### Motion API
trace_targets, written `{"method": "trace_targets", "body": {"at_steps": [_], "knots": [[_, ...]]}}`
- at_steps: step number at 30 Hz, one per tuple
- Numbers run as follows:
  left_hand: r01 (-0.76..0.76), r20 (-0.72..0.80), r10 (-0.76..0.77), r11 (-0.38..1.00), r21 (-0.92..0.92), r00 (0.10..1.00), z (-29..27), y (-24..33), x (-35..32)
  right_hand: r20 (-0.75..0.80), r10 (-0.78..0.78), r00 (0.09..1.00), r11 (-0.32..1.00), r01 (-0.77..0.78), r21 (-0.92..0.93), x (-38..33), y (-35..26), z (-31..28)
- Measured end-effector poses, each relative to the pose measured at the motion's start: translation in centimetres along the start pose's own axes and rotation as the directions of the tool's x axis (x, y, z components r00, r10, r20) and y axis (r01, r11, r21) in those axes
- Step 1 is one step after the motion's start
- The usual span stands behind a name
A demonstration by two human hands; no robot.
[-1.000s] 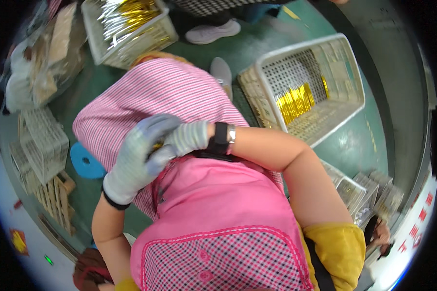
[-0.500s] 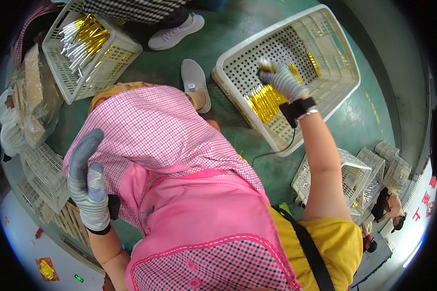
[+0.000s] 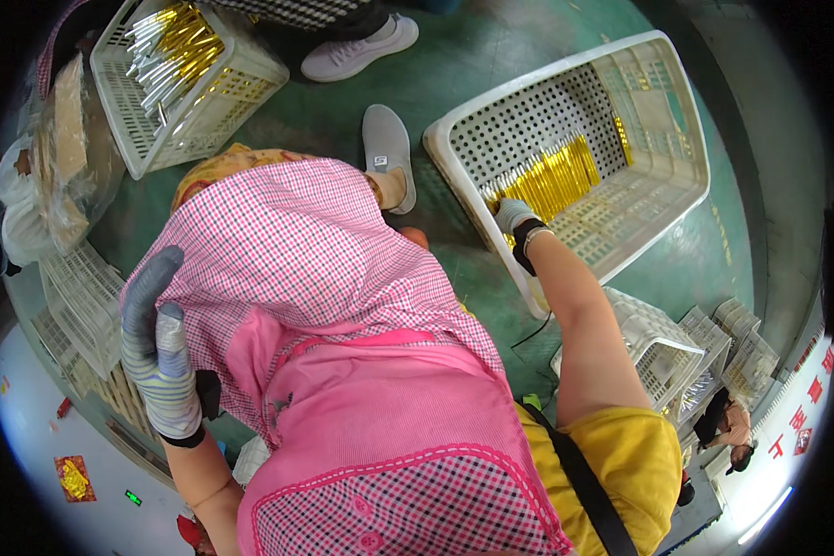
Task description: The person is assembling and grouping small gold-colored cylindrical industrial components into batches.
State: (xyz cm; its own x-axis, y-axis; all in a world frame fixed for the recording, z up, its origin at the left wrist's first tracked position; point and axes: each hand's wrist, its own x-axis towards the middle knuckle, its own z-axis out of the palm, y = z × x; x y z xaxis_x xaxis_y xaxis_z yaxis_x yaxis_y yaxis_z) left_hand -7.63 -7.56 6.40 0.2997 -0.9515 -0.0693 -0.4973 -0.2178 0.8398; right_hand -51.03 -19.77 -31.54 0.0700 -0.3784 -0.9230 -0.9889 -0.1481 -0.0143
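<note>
Keep the slim gold tubes parallel; your left hand is free, the grip of your right hand unclear.

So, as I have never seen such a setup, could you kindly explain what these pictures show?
Certainly. There is no machine: these are a person's own gloved hands, seen from a wide fisheye camera worn on the head and looking down, so straight edges bend. The right hand reaches into a pale plastic crate, at the near-left end of a row of gold sticks; whether it grips any is hard to tell. The left hand is raised beside the checked apron, with nothing visible in it. At upper left, another crate holds silver and gold sticks.
</note>
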Motion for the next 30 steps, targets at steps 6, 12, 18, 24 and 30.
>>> {"method": "trace_targets", "body": {"at_steps": [6, 12, 18, 24, 30], "knots": [[0.041, -0.047, -0.038, 0.997, 0.068, 0.998, -0.9, 0.2, -0.6, -0.086, 0.098, 0.991, 0.994, -0.101, -0.032, -5.2, -3.0, -4.3], [0.101, -0.064, -0.096, 0.993, 0.068, 0.993, -1.6, 0.8, -0.9, -0.22, 0.007, 0.975, 1.0, -0.013, -0.024, -6.4, -0.6, -5.8], [-0.1, -0.173, 0.155, 0.952, 0.29, 0.973, -2.6, -2.3, -4.7, -0.416, -0.066, 0.907, 0.996, 0.083, 0.023, -8.6, -0.7, -9.3], [-0.019, -0.346, 0.24, 0.845, 0.535, 0.907, -1.3, -4.8, -12.1, -0.668, -0.218, 0.711, 0.972, 0.221, -0.082, -12.8, -4.4, -13.2], [-0.21, -0.263, 0.349, 0.874, 0.439, 0.9, 3.4, -4.8, -16.8, -0.688, -0.413, 0.597, 0.911, 0.289, -0.296, -16.4, -8.8, -15.4]]}}
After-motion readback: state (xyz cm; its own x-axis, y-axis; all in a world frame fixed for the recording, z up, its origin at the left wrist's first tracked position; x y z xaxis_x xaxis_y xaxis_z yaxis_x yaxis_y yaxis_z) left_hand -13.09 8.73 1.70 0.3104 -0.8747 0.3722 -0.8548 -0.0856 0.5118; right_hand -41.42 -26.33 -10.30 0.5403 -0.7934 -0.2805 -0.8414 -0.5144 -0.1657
